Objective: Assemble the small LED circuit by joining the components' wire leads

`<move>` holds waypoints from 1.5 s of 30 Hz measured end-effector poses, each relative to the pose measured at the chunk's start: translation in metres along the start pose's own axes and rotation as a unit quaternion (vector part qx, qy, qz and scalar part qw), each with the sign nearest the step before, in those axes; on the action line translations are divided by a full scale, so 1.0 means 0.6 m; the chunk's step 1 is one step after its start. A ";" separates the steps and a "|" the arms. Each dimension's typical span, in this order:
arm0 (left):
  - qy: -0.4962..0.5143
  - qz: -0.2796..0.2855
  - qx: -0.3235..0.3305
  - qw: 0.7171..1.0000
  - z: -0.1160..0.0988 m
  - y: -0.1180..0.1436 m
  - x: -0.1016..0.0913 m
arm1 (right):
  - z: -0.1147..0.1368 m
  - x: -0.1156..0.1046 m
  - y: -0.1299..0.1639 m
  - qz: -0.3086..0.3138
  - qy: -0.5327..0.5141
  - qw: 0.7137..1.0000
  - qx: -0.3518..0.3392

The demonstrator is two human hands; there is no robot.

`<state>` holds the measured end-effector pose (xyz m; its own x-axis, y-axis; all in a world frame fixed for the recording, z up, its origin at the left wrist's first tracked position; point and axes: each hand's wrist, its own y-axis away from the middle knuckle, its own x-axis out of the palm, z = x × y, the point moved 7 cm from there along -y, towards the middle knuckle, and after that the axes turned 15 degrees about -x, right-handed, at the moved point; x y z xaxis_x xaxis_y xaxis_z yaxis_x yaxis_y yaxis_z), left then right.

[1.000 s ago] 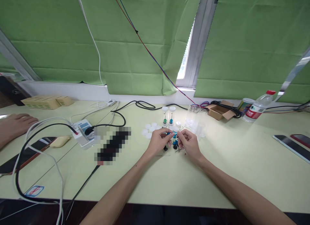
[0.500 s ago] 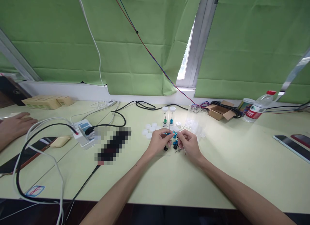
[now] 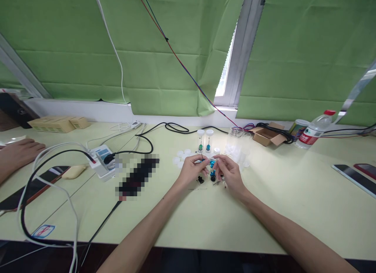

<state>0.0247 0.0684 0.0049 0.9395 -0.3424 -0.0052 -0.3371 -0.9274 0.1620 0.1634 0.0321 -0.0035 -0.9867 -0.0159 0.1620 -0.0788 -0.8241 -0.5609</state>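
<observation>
Two capped clear vials (image 3: 205, 140) stood upright, green and blue pieces inside, left hand (image 3: 191, 171) and right hand (image 3: 229, 172) pinched one small blue part (image 3: 212, 163) between fingertips, its axis too small to tell.

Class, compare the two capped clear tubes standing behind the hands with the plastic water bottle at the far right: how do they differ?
The two tubes stand upright; the water bottle lies tilted. The tubes have white caps, the bottle a red one. The tubes hold small green and blue pieces; the bottle bears a red-and-white label. Both are clear plastic on the table.
</observation>
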 end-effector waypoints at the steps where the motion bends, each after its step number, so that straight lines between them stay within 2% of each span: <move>1: 0.004 0.000 -0.003 1.000 0.000 0.000 0.000 | -0.002 0.000 0.000 0.000 -0.004 1.000 0.000; 15: 0.028 0.005 -0.016 0.999 -0.003 0.005 0.002 | -0.009 0.000 -0.001 0.008 -0.017 1.000 0.021; 32: -0.045 -0.018 0.005 0.999 0.003 0.005 0.003 | -0.002 -0.005 -0.001 -0.014 -0.005 1.000 0.026; 45: -0.068 -0.002 0.020 0.997 -0.002 0.010 0.012 | -0.016 -0.012 0.001 -0.037 0.005 0.998 0.049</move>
<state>0.0297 0.0604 0.0069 0.9250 -0.3532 -0.1402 -0.3377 -0.9332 0.1225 0.1692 0.0372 -0.0128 -0.9801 0.0534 0.1914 -0.1386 -0.8738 -0.4660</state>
